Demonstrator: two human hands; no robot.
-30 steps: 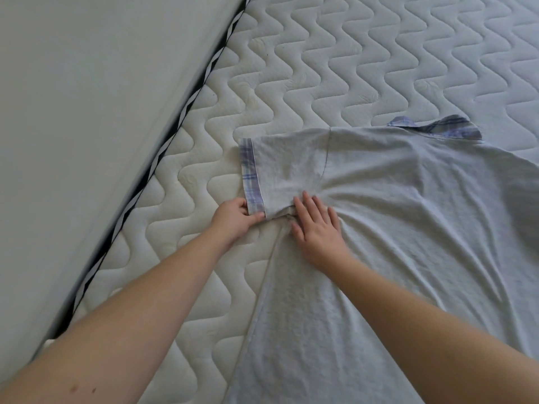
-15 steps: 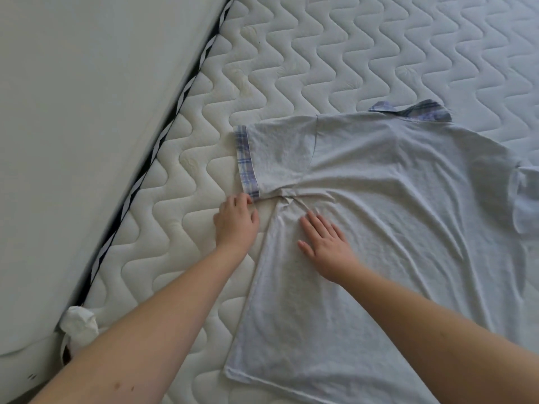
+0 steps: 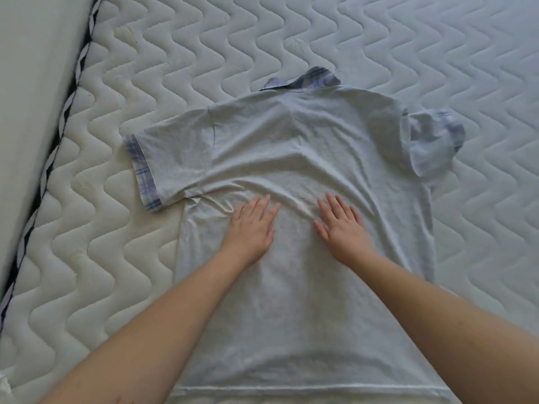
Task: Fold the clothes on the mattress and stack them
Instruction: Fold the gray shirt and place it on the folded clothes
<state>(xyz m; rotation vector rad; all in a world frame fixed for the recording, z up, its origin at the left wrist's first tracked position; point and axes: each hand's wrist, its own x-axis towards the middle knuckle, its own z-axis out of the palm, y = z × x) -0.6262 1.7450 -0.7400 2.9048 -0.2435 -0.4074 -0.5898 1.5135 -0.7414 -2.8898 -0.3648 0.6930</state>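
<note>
Shirt pressed flat before folding

Both the left hand (image 3: 251, 225) and right hand (image 3: 341, 225) are laid with fingers straight on the grey shirt (image 3: 291, 287), spread on the mattress (image 3: 379, 39). Creases just beyond the fingertips are best swept outward; the crumpled right sleeve (image 3: 428, 141), far right of the fingers, should be flattened first.

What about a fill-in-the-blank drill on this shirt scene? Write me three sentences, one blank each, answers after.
1. Both the left hand and the right hand lie ____ on the grey shirt.
2. The sleeve nearest the wall is trimmed with a ____ cuff.
3. The shirt lies on a quilted white ____.

Missing words: flat; plaid; mattress
</note>
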